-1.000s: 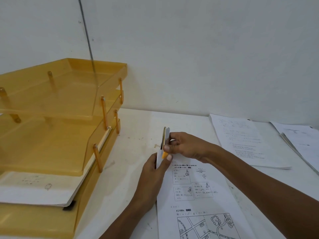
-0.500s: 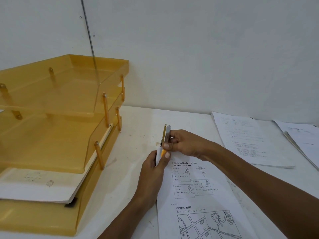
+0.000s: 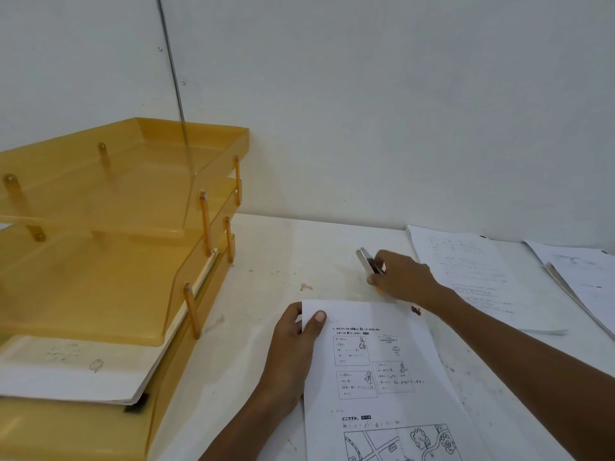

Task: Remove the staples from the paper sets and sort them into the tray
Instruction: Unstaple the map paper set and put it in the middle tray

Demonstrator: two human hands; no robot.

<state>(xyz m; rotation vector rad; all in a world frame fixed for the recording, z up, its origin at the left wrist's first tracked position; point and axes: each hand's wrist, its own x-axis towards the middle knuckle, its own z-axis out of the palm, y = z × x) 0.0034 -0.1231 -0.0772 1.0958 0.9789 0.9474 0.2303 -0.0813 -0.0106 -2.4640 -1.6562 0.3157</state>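
Nearest you, the paper set (image 3: 382, 377) lies flat on the table (image 3: 266, 261). Your left hand (image 3: 293, 347) pinches its top left corner, thumb on top. Just past the sheet's top edge, your right hand (image 3: 402, 277) grips the staple remover (image 3: 367, 261), its metal end pointing up and away. To the left stands the tray (image 3: 116, 227), with a stack of sheets (image 3: 66, 371) in its lowest tier. Two more paper piles (image 3: 472, 271) lie far right.

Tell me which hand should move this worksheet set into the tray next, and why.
Left, probably. The left hand pinches the top corner of the worksheet set and is nearer the yellow tray; the right hand grips the staple remover, off the paper.
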